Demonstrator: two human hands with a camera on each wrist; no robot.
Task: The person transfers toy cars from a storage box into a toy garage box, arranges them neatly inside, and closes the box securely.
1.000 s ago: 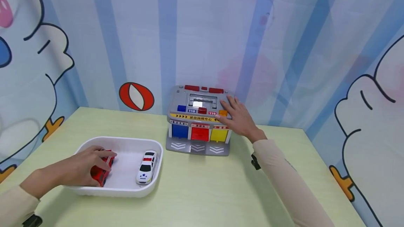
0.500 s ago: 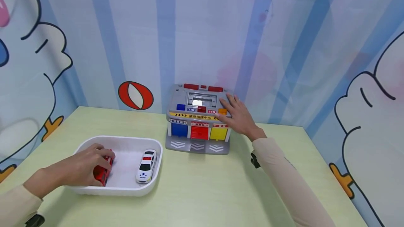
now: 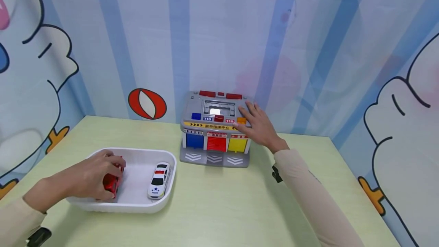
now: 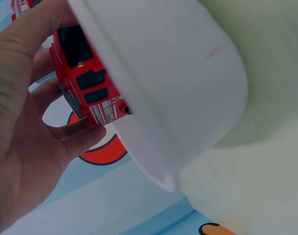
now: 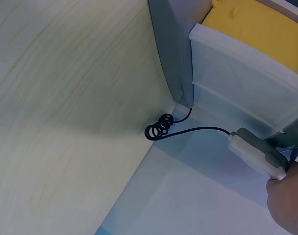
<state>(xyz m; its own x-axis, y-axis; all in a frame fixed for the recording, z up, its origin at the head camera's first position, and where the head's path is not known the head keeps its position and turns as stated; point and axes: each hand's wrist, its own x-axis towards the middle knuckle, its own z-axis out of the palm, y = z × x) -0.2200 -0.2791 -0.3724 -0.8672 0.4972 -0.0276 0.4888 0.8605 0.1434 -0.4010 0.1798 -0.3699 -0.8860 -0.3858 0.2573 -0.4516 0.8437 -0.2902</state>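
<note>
My left hand (image 3: 90, 174) grips a red toy fire truck (image 3: 112, 184) at the left end of a white tray (image 3: 135, 208). In the left wrist view, the fingers and thumb curl round the fire truck (image 4: 85, 68), and the tray wall (image 4: 188, 73) hides part of it. A white toy police car (image 3: 159, 181) lies in the tray's right half. My right hand (image 3: 262, 129) rests with spread, fairly straight fingers on the right side of a grey toy rescue station's roof (image 3: 195, 106). Blue, red and yellow doors (image 3: 217, 144) line the station's front.
On the station's side, a small grey-and-white handset (image 5: 257, 152) hangs from a coiled black cord (image 5: 159, 128), close to my right hand. A pale wooden table (image 3: 212, 209) carries everything. A printed blue-and-white curtain (image 3: 223, 41) stands right behind the station.
My left hand has shifted slightly and its hold on the fire truck has changed a little, with the truck tilting somewhat. The right hand stays on the station.
</note>
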